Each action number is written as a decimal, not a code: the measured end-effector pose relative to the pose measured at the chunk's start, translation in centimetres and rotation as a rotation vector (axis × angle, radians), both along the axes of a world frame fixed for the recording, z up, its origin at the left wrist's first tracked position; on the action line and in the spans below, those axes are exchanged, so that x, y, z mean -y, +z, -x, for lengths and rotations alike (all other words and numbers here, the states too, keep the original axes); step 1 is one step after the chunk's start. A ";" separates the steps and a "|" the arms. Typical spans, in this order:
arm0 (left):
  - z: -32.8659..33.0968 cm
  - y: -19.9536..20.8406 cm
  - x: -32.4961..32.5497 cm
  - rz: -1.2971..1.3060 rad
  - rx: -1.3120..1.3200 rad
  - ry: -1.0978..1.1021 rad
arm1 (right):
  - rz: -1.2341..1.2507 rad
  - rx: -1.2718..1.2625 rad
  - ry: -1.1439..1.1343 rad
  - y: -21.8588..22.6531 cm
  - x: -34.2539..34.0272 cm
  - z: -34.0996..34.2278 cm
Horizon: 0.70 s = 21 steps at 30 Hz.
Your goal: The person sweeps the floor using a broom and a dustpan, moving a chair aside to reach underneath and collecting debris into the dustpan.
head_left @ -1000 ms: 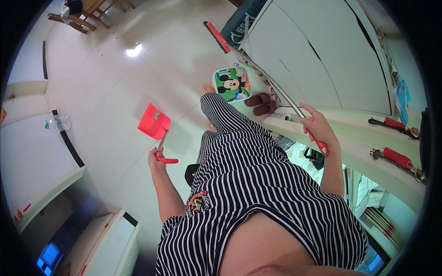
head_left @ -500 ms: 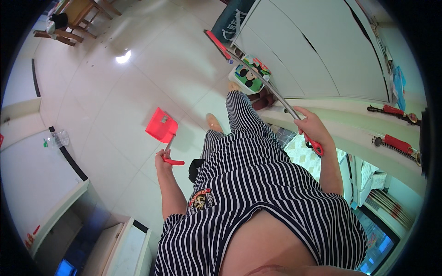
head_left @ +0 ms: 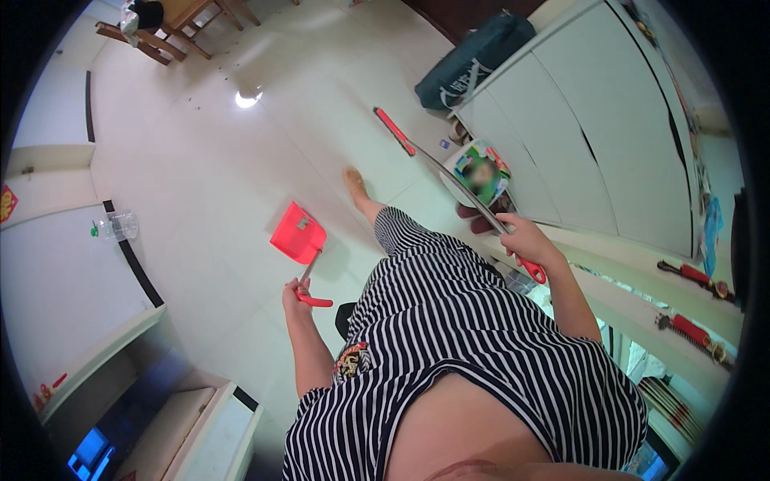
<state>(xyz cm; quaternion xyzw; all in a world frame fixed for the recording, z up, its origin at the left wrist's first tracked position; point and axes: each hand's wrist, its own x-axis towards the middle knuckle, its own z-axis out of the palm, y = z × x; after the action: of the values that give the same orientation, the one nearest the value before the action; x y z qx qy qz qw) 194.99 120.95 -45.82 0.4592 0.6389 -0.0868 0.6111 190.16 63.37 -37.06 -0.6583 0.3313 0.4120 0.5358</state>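
My left hand is closed round the red handle of a dustpan, held out over the floor on a short metal shaft. A small greyish patch shows in its red pan. My right hand grips the metal pole of a long-handled floor squeegee, near its red end grip. The squeegee's narrow red head points away from me, at or just above the pale tiles; I cannot tell whether it touches. Near that head lies a small blue-and-white piece. One foot in a tan slipper is stretched forward between the two tools.
At the right stand a bin with a colourful picture, dark red shoes and a white cabinet. A dark green bag leans by it. Wooden chairs are far left; a clear plastic bottle is at the left.
I have stepped forward, my left foot now ahead. The squeegee head has come away from the bin and the small blue-and-white piece. Both hands keep their grips.
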 end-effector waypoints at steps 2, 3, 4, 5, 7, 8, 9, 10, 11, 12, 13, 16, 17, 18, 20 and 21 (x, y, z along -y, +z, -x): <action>2.8 0.5 -1.3 -0.023 0.050 0.007 | -0.028 0.091 0.048 -2.2 -0.1 0.6; 4.2 1.0 -0.9 -0.027 0.069 0.003 | 0.003 0.080 0.146 -2.9 0.4 1.0; 5.6 1.4 -0.4 0.002 0.069 0.023 | 0.035 0.069 0.246 -3.9 0.8 1.2; 6.9 1.3 -1.1 0.006 0.127 0.013 | 0.009 0.159 0.309 -6.1 1.1 1.2; 6.4 1.9 -0.2 0.009 0.098 0.014 | 0.010 0.189 0.348 -7.8 0.4 -1.3; 5.1 1.9 -0.6 0.002 0.090 0.019 | 0.022 0.199 0.381 -8.7 -0.4 -3.5; 3.4 1.7 -1.2 -0.011 0.103 0.033 | 0.016 0.233 0.413 -10.5 -1.3 -5.7; 1.6 1.5 -1.9 -0.022 0.087 0.030 | 0.007 0.246 0.428 -11.8 -2.4 -8.7; 0.4 1.4 -2.3 -0.027 0.059 0.032 | -0.019 0.252 0.438 -12.2 -3.2 -11.5; -1.0 1.2 -2.8 -0.029 0.057 0.053 | -0.042 0.257 0.448 -12.4 -4.1 -14.5; -2.4 0.8 -3.2 -0.046 0.055 0.076 | -0.087 0.240 0.427 -12.5 -4.9 -17.7; -5.2 2.4 -6.5 -0.062 0.058 0.099 | -0.075 0.199 0.498 -11.0 -9.0 -25.0; -6.7 3.9 -8.3 -0.060 0.074 0.070 | -0.062 0.253 0.531 -11.2 -10.8 -26.2; -7.7 5.0 -9.6 -0.061 0.075 0.080 | -0.063 0.253 0.540 -11.1 -12.2 -27.3; -9.0 7.3 -11.6 -0.144 0.077 0.048 | -0.189 0.049 0.299 -10.8 -14.4 -28.1; -8.7 7.6 -11.5 -0.142 0.075 0.062 | -0.187 0.046 0.313 -11.9 -14.0 -27.7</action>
<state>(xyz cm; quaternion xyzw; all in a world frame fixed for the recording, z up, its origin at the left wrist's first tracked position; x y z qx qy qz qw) 203.73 132.50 -38.17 0.4845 0.6340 -0.0051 0.6027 217.83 77.38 -48.92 -0.6582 0.1728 0.5043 0.5315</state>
